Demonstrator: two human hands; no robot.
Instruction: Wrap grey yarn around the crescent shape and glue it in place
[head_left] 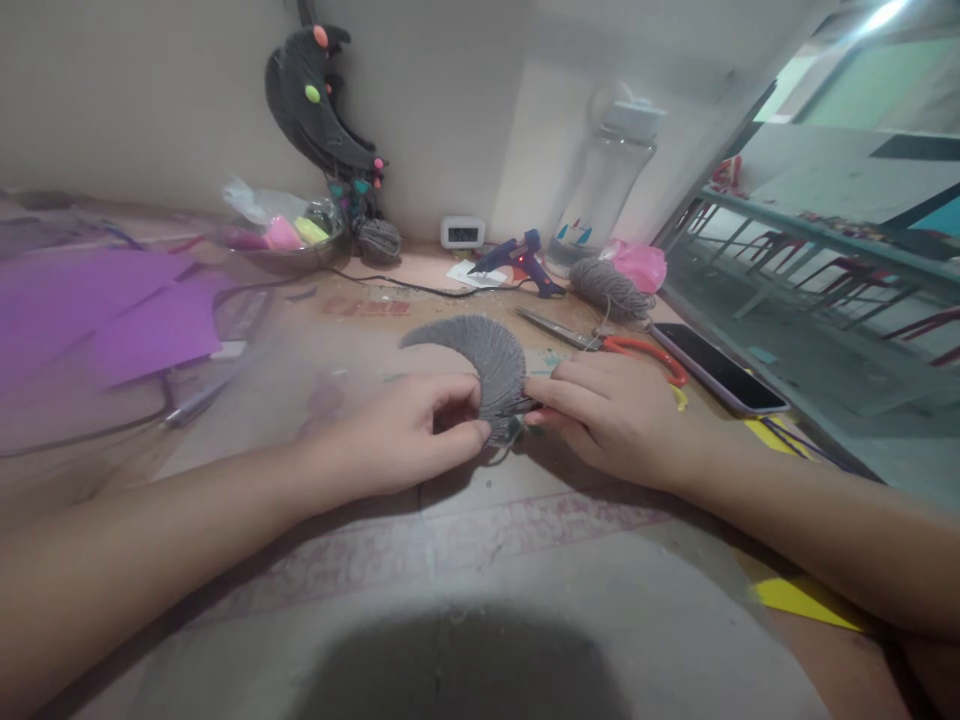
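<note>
A crescent moon wrapped in grey yarn (491, 355) is held just over the table, its thin tip pointing left. My left hand (420, 430) pinches its lower end between thumb and fingers. At the lower right edge of the crescent, my right hand (600, 410) has its thumb and fingertips pressed together, close to the strand of yarn; the exact grip is partly hidden. A grey yarn ball (609, 290) lies behind my right hand, and a strand hangs from it. Orange-handled scissors (645, 350) rest just beyond that hand.
Behind stand a hot glue gun (517, 260), a small digital clock (463, 233), a clear bottle (600, 190) and a bowl (277, 250) of supplies. A dark crescent ornament (307, 100) hangs on the wall. Purple sheets (157, 310) lie left; a phone (720, 365) lies right.
</note>
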